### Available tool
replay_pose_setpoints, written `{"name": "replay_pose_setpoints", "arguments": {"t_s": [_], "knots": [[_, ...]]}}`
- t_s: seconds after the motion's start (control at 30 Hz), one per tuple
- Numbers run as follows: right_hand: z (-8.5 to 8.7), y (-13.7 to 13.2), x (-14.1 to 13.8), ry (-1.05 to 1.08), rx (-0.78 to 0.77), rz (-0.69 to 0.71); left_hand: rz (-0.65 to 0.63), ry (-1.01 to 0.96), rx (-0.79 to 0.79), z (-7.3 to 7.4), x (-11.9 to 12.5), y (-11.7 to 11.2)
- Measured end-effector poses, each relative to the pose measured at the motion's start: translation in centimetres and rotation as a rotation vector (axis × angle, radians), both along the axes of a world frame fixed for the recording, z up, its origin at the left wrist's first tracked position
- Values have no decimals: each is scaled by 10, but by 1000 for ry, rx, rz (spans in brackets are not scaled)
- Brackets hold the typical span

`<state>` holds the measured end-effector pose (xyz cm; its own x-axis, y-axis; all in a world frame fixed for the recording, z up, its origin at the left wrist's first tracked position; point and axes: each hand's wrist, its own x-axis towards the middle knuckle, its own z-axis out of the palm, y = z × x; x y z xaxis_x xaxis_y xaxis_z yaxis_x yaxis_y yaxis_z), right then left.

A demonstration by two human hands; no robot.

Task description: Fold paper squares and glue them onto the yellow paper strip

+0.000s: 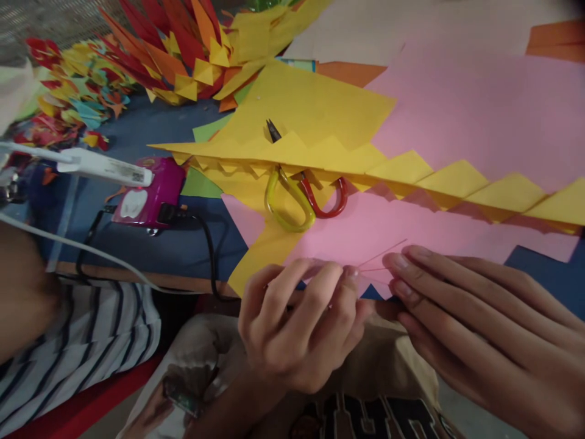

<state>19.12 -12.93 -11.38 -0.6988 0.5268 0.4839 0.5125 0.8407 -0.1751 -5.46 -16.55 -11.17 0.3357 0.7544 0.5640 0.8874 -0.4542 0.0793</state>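
Note:
My left hand point(299, 320) is curled at the table's near edge, its fingers pinched on the corner of a pink paper sheet point(457, 225). My right hand point(479, 317) lies beside it with the fingers stretched flat, the tips pressing on the same pink corner by a thin fold line. A long yellow zigzag paper strip point(457, 180) crosses the pink sheet just beyond both hands. Scissors point(304, 198) with one yellow and one red handle loop lie partly under that strip, above my left hand.
A magenta device point(150, 195) with a black cable sits at the left on the blue table point(183, 244). Piles of red, orange and yellow paper points point(183, 49) fill the far left. Another person in a striped shirt point(77, 341) is at the lower left.

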Motion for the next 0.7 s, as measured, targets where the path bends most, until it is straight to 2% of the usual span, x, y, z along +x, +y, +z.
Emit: {"name": "replay_pose_setpoints", "arguments": {"t_s": [0.1, 0.27, 0.33, 0.53, 0.7], "knots": [[0, 1, 2, 2, 6, 12, 21, 44, 2, 3, -1, 0], [0, 2, 1, 4, 22, -5, 49, -297, -272, 16, -1, 5], [0, 1, 0, 6, 29, -5, 57, -325, -319, 22, -1, 9], [-3, -4, -4, 53, -6, -72, 8, -143, -399, 33, 2, 21], [-5, -3, -3, 50, 15, -55, -84, 45, -420, 44, -2, 31]]}}
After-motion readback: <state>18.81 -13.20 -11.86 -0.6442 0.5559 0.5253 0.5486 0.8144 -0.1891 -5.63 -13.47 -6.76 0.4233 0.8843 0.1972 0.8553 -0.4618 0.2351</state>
